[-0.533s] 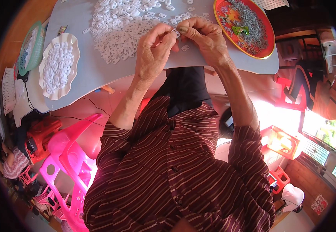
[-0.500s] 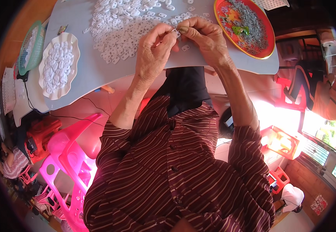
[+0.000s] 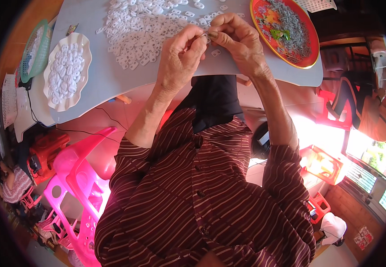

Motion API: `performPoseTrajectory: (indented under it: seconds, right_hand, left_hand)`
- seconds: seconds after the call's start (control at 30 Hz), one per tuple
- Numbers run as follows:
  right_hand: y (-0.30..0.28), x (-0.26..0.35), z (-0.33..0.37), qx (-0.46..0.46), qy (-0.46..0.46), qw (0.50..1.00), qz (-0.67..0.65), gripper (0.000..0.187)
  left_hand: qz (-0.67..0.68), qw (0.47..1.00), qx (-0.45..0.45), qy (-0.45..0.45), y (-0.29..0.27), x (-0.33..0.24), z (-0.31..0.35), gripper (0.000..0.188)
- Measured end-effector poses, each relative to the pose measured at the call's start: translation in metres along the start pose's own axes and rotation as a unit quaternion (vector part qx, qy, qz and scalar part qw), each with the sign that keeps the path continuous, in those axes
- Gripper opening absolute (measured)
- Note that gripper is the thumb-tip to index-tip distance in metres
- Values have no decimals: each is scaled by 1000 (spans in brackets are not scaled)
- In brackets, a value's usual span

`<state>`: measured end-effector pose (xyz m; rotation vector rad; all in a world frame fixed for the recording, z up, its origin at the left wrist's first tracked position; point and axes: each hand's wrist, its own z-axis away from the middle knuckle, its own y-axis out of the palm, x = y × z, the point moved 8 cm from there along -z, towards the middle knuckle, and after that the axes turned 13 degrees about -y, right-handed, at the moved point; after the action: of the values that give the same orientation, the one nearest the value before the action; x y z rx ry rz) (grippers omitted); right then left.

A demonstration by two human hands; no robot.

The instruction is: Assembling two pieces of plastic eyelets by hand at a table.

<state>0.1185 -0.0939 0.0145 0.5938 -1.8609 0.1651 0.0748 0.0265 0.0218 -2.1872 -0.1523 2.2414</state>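
My left hand (image 3: 182, 55) and my right hand (image 3: 237, 43) meet fingertip to fingertip over the near part of the grey table (image 3: 113, 85). Pinched between them is a small white plastic piece (image 3: 206, 38), mostly covered by the fingers. Whether a second small part is in the right fingertips cannot be seen. A heap of loose white plastic pieces (image 3: 135, 42) spreads to the left of my hands and beyond them. One single white piece (image 3: 216, 52) lies just below my right fingers. Right of my right hand stands a red round tray (image 3: 312, 39) with many small grey metal-looking parts (image 3: 286, 26).
A white scalloped dish (image 3: 85, 73) of white pieces sits at the table's left, beside a green basket (image 3: 45, 49). A pink plastic chair (image 3: 70, 171) stands at lower left, a red crate (image 3: 324, 164) at right. A black cable (image 3: 84, 134) hangs below the table. Other people sit at both sides.
My hands stay together at the same small piece, with the fingers shifted slightly. The whole view has moved a little; the tray and heap keep their places on the table.
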Motion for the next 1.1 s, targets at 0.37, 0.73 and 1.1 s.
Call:
performPoseTrajectory:
  seconds: [0.37, 0.73, 1.1]
  right_hand:
    - [1, 7, 0, 26, -3, 995, 101, 17]
    - [3, 8, -1, 26, 19, 982, 184, 22]
    - [3, 7, 1, 17, 21, 988, 150, 20]
  left_hand:
    - [14, 999, 35, 9, 1, -1, 4, 10]
    - [-11, 996, -14, 82, 0, -1, 3, 8]
    - [15, 1000, 21, 4, -2, 5, 2, 10]
